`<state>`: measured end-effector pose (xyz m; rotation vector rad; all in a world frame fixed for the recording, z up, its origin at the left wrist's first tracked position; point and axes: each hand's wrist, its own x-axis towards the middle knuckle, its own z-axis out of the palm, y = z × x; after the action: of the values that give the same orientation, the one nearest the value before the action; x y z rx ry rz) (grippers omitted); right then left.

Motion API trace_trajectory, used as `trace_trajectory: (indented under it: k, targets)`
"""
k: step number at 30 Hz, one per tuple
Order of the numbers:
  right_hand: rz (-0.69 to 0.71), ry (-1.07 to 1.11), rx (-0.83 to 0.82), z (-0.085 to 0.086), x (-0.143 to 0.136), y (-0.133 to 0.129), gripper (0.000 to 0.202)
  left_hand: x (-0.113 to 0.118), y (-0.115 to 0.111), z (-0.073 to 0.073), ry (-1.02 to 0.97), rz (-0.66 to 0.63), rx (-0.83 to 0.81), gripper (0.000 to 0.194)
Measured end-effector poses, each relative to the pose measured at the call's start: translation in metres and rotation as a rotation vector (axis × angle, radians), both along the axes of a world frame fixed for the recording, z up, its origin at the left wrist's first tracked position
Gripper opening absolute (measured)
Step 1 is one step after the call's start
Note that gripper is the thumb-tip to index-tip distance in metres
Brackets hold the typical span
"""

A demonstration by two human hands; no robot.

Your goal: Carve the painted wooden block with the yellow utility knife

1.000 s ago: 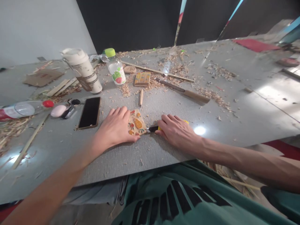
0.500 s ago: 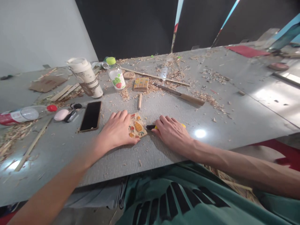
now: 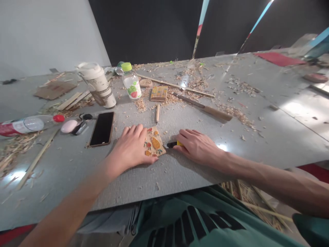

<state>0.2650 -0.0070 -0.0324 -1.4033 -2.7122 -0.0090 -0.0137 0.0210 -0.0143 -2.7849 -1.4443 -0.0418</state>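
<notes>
My left hand (image 3: 132,144) grips a small flat wooden block (image 3: 155,142) by its left side, pressing it on the grey table. Orange, red and green carved shapes cover the block's upper face. In my right hand (image 3: 196,145) is a yellow and black utility knife (image 3: 172,144), its short blade pointing left at the block's right edge. Whether the blade touches the wood I cannot tell. Most of the knife's handle is hidden under my fingers. Just beyond the block lies a short wooden-handled tool (image 3: 157,114) with a dark tip.
A second painted block (image 3: 159,93) and a long wooden-handled blade tool (image 3: 203,107) lie farther back among shavings. To the left are a phone (image 3: 102,129), a white cup (image 3: 97,84), a green-capped bottle (image 3: 132,82) and a lying red-capped bottle (image 3: 32,124).
The view has shifted slightly, so most things appear a little to the right. My right hand and the knife have drawn slightly away from the block; my left hand keeps its hold.
</notes>
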Motion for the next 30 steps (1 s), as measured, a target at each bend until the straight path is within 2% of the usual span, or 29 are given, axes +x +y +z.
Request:
trace_trajectory:
  k: [10,16,23,30]
  targets:
    - [-0.143,0.009,-0.038,0.010,-0.014,0.022,0.058,0.002,0.001,0.000,0.012,0.008,-0.014,0.095]
    - [-0.178,-0.018,-0.042,0.007,-0.019,0.022,0.060,0.001,0.002,0.000,0.018,0.006,-0.027,0.091]
    - [-0.297,-0.030,-0.005,-0.002,-0.025,0.023,0.064,0.003,0.003,-0.005,-0.006,0.007,-0.005,0.089]
    - [-0.350,0.006,-0.011,-0.002,-0.027,0.028,0.065,0.006,-0.004,-0.003,0.021,0.027,0.001,0.092]
